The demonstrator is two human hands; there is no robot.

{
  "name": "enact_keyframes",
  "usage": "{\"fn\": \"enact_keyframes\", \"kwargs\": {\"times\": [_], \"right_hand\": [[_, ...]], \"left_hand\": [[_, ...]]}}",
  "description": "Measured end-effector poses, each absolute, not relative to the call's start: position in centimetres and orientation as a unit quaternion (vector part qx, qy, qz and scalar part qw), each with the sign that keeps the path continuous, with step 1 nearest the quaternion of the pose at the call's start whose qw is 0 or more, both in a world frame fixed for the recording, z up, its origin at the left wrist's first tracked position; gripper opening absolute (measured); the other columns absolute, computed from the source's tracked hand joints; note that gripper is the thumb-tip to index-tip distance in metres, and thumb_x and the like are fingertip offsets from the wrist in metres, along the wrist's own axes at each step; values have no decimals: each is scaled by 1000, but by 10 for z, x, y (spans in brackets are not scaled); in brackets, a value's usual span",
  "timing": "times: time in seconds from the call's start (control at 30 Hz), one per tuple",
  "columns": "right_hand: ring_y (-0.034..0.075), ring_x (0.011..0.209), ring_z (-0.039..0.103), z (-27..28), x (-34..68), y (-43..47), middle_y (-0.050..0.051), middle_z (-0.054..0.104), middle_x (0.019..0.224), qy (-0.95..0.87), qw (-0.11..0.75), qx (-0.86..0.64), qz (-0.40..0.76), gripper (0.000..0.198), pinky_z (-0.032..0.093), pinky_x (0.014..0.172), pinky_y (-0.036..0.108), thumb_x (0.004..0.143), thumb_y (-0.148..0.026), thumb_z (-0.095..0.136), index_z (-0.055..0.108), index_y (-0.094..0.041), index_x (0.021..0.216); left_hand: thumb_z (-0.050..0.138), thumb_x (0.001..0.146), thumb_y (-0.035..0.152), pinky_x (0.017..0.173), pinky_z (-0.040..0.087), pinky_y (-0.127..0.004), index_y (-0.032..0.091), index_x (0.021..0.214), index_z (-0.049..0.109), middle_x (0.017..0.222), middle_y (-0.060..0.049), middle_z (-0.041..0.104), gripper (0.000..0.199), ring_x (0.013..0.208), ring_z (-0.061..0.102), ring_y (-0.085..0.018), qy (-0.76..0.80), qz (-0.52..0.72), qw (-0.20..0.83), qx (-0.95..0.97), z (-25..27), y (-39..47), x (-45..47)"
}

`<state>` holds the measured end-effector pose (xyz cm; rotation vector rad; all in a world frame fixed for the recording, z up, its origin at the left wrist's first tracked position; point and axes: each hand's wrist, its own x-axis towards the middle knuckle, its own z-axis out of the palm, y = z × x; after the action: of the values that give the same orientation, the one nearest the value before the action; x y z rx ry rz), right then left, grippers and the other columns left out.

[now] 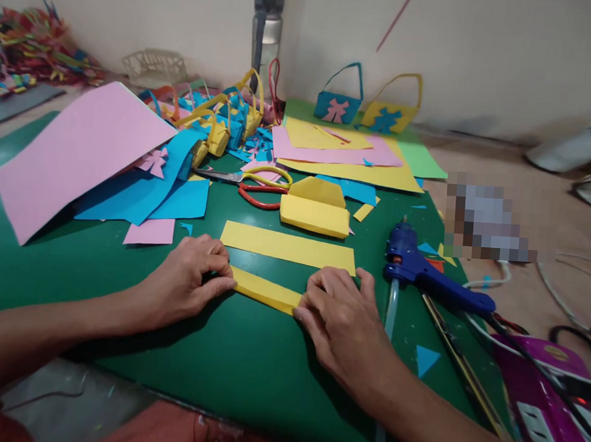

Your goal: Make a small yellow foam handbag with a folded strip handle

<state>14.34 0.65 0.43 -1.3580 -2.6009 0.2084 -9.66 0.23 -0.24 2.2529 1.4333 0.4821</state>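
Note:
A narrow yellow paper strip (266,292), creased lengthwise, lies across the green table between my hands. My left hand (192,275) pinches its left end between thumb and fingers. At the other end, the thumb and fingers of my right hand (337,313) close on the strip. Just beyond it lies a wider flat yellow strip (288,246). Behind that is a folded yellow paper piece (316,212) with an open flap. Scissors (257,185) with red and yellow handles rest beside it. A blue glue gun (423,265) lies to the right of my right hand.
Pink sheets (84,151) and blue sheets (141,195) lie at left. Small paper bags (221,133) and scraps are heaped behind. Two finished bags, blue (338,109) and yellow (389,115), stand at the back. A purple power strip (545,390) with cables sits at right.

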Motion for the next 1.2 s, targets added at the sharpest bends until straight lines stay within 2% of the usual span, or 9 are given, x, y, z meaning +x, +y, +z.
{"fn": "enact_keyframes", "kwargs": {"times": [0.27,0.63,1.2], "right_hand": [[20,77,50,4,146,6,5,57,78,-880,110,-454,85,20,27,85,44,82,-13,46,55,-18,65],[22,80,52,3,145,8,6,59,79,-882,119,-448,86,21,27,85,46,82,-16,46,55,-19,64],[22,77,53,-2,144,8,7,59,78,-884,136,-442,71,21,28,84,48,82,-14,46,54,-17,64]], "left_hand": [[45,89,22,68,30,-34,16,71,54,77,-2,54,21,76,43,-17,530,177,198,806,-4,0,-98],[45,86,19,69,29,-36,16,68,51,76,-3,52,19,76,43,-18,537,176,168,807,-8,-1,-92],[39,91,22,67,29,-37,16,74,51,80,-6,53,22,77,41,-21,495,125,37,859,-15,-1,-93]]}}
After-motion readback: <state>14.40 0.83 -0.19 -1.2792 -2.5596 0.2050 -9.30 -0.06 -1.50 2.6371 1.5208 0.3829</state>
